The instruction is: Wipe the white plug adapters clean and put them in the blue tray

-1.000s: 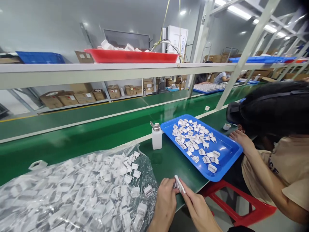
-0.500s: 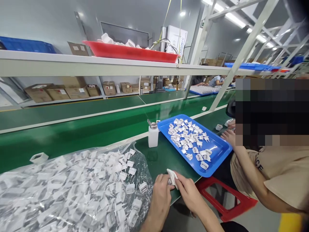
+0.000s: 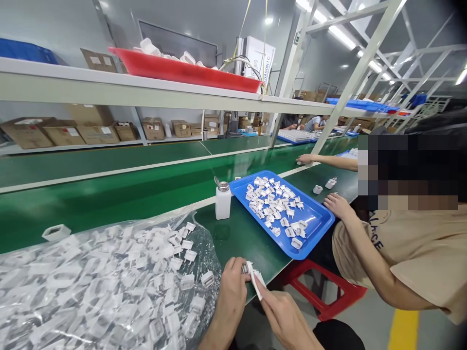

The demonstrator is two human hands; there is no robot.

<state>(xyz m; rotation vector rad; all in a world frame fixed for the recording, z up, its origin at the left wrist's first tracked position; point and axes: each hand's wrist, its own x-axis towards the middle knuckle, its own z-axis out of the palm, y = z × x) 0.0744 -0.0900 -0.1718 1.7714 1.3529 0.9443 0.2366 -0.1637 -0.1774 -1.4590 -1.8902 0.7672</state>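
Observation:
At the table's front edge my left hand is closed on a small white plug housing, partly hidden by the fingers. My right hand pinches a folded white cloth, which touches the plug housing. To the left lies a clear plastic bag with a heap of similar white plug housings on it. Beyond my hands stands a white pump bottle with a metal top. A blue tray to its right carries several white plug housings with pins.
At the right a co-worker sits close to the blue tray, one arm stretched toward the green conveyor belt. A red stool stands below the tray. Overhead, a shelf bears a red tray. One white housing lies beyond the bag.
My view has turned slightly to the right. The cloth now shows as a longer folded strip against the plug housing. The co-worker's far arm has reached out to the belt.

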